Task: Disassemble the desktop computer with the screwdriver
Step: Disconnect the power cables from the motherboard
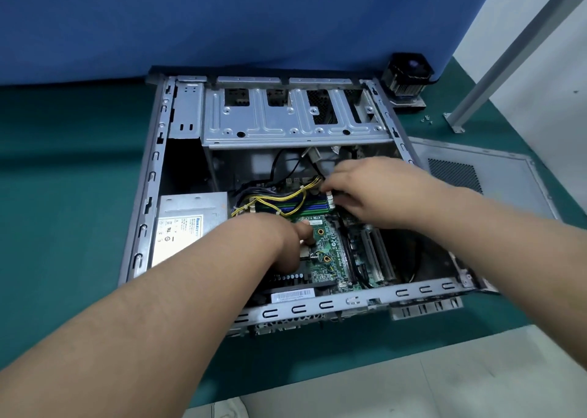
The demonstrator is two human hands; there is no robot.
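Both hands work inside the open computer case (152,176): right hand (365,189) fingers curled at the RAM slots (305,206), left hand (286,243) grip unclear; side panel (495,176) and cooler (405,82) off, motherboard (330,255) remains, screwdriver unseen

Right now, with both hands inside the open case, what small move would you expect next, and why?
Probably the right hand presses the white latches outward to free the memory modules: its fingertips sit at them, while the left hand rests on the motherboard.
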